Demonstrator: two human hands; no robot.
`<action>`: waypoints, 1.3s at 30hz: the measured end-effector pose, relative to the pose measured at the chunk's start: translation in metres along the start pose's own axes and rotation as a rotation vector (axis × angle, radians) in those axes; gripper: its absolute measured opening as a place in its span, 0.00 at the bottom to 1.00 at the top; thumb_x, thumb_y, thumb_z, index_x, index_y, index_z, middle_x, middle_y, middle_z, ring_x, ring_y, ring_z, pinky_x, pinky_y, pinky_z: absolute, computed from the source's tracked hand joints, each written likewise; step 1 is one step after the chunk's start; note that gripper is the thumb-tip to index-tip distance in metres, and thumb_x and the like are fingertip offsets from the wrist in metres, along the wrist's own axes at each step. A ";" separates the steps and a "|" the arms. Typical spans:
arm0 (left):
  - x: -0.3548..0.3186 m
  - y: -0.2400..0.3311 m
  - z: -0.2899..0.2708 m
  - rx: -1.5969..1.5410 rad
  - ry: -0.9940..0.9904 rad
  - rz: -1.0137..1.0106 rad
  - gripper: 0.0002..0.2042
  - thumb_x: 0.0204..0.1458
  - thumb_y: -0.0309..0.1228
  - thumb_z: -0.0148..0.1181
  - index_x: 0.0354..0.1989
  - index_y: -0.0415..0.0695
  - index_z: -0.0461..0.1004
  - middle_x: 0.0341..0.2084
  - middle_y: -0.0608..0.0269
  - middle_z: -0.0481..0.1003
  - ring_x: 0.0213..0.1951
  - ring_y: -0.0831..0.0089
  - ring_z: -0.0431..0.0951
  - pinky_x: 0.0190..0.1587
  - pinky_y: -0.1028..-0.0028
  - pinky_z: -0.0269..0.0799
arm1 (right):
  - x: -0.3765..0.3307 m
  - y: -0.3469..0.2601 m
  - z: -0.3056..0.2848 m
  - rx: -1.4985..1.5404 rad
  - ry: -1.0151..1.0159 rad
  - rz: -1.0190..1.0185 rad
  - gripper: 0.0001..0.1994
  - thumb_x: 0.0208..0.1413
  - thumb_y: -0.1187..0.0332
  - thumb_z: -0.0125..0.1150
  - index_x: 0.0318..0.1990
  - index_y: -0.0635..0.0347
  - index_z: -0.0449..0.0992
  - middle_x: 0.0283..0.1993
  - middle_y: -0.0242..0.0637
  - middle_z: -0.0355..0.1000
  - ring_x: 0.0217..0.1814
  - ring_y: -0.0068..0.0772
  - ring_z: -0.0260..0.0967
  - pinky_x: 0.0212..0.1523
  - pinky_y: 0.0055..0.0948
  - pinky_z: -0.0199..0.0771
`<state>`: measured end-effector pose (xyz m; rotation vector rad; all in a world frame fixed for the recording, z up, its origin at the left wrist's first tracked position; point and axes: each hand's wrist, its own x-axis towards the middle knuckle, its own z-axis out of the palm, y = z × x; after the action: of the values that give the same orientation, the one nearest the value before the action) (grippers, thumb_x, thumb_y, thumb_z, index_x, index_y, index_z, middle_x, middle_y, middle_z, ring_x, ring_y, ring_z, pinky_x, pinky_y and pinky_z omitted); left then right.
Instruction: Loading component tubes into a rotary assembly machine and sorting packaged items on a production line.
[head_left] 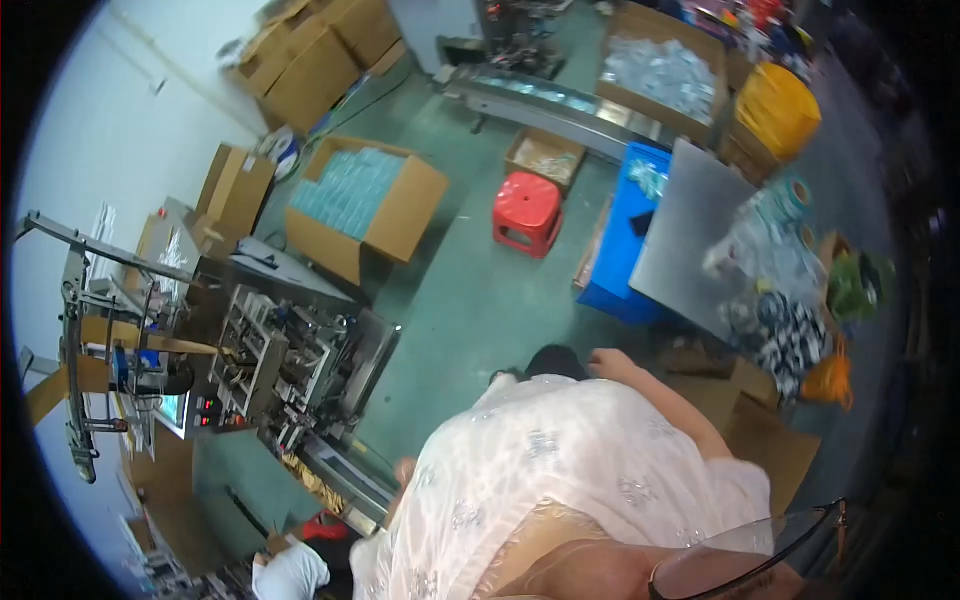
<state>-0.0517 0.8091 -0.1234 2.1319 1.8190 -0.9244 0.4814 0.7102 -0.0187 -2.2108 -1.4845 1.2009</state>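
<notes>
Right hand point(614, 366): center of frame, just right of a dark rounded shape point(555, 362). Nothing visible in it; finger pose too small to read, can't tell if loose or clenched. Nearest thing was the blue bin point(610, 280), right of center, above the hand and apart from it in the view.

Left hand point(404, 469): lower center, mostly hidden behind the pale shirt point(545, 430). Grip couldn't be told. Nearest thing was the metal rail point(350, 470) at lower left, running off the machine point(285, 355); contact unclear.

Around that: grey desk point(680, 235) right of the blue bin, with clear plastic and a checked cloth point(792, 345) near its right side. Red stool point(528, 205) stood upper center on the green floor point(450, 290). Open carton point(412, 205) of teal packs sat upper left of center. Conveyor point(560, 112) crossed the top, carrying packs. Yellow bag point(778, 110) at upper right. Co-worker in a white top point(292, 573) at the lower left edge. Glasses point(750, 555) showed at lower right.
</notes>
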 end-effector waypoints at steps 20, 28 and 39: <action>0.436 0.350 -0.506 -0.265 -0.271 0.680 0.08 0.35 0.33 0.62 0.18 0.42 0.71 0.23 0.55 0.73 0.29 0.60 0.72 0.33 0.67 0.68 | 0.361 0.038 -0.151 0.620 -0.001 0.306 0.13 0.38 0.61 0.59 0.31 0.57 0.73 0.28 0.39 0.71 0.31 0.34 0.69 0.31 0.31 0.67; 0.624 0.434 -0.597 -0.563 -0.123 0.922 0.06 0.43 0.32 0.55 0.26 0.43 0.67 0.20 0.54 0.70 0.25 0.55 0.71 0.28 0.63 0.65 | 0.472 -0.004 -0.263 0.576 0.664 0.622 0.09 0.48 0.64 0.47 0.26 0.60 0.67 0.26 0.50 0.67 0.31 0.52 0.65 0.30 0.42 0.63; 0.661 0.366 -0.606 -0.299 -0.575 0.907 0.10 0.45 0.36 0.51 0.32 0.44 0.68 0.23 0.54 0.72 0.29 0.56 0.72 0.32 0.65 0.67 | 0.586 0.154 -0.416 0.838 -0.386 0.587 0.11 0.44 0.61 0.53 0.25 0.60 0.73 0.29 0.38 0.71 0.33 0.34 0.68 0.34 0.34 0.68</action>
<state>0.5293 1.5841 -0.1096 1.8894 0.5588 -0.8106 0.9784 1.2391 -0.1358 -1.8709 -0.2220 2.0242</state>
